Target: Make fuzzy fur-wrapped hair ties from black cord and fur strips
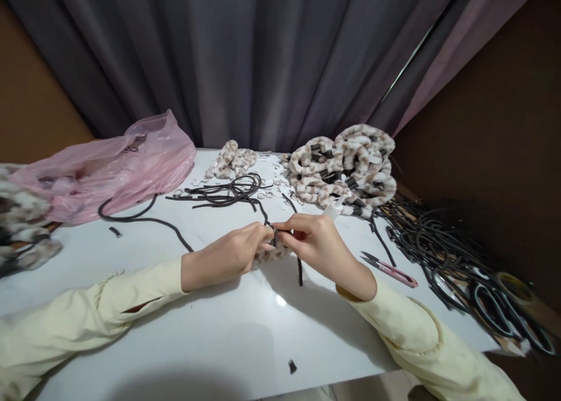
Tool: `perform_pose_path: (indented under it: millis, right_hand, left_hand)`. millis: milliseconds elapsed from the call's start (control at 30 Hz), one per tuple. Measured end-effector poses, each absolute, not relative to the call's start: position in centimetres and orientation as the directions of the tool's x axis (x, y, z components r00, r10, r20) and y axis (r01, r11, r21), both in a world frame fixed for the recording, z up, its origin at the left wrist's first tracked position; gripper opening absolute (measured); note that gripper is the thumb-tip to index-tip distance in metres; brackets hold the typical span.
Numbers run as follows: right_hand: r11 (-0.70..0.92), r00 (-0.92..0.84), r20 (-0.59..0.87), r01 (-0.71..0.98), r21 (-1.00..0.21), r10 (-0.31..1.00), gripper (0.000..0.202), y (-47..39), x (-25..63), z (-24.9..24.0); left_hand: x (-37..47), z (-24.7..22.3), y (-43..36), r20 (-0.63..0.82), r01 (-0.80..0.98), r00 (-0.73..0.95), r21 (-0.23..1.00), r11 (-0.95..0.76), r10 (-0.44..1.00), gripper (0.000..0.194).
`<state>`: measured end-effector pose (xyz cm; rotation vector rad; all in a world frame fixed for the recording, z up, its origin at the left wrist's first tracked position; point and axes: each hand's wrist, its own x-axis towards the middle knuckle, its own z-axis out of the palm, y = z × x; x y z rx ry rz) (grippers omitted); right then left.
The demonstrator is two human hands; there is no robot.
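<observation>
Near the middle of the white table, my left hand (241,248) and my right hand (309,232) meet with pinched fingers at a dark cord (300,271). The cord runs between the fingertips, and one end hangs down below my right hand. Under the hands lies a fluffy brown-and-white piece (272,253), partly hidden by the fingers; my left hand is closed at its upper edge. A white nozzle-like tip (333,207) shows just behind my right hand. Where exactly the cord meets the fluffy piece is too small to make out.
Behind the hands are a pile of dark cords (236,192) and small rings. A pink plastic bag (118,170) lies left, fluffy loops (346,167) back right. Pink-handled snips (390,268) and a cord tangle (442,249) are right. A black scrap (292,366) lies near the front edge.
</observation>
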<state>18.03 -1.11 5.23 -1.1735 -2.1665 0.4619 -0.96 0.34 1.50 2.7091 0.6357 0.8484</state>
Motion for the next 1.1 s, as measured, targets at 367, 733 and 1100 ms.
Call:
perform_pose_path:
  millis: [367, 733, 1100]
  right_hand:
    - [0.781, -0.514, 0.590, 0.457, -0.426, 0.623, 0.026, -1.0, 17.7, 3.9]
    - [0.827, -0.622, 0.550, 0.360, -0.431, 0.558, 0.026, 0.9, 18.3, 3.4]
    - [0.723, -0.862, 0.096, 0.352, -0.594, 0.498, 0.018, -0.2, 19.8, 6.7]
  left_hand:
    - [-0.4, 1.5, 0.3, 0.567, 0.257, 0.817, -0.193, -0.947, 0.106, 0.027]
    - [0.0, 0.5, -0.8, 0.571, 0.139, 0.818, -0.309, -0.941, -0.066, 0.021]
    - [-1.0, 1.8, 0.4, 0.613, 0.099, 0.758, -0.446, -0.890, -0.223, 0.021]
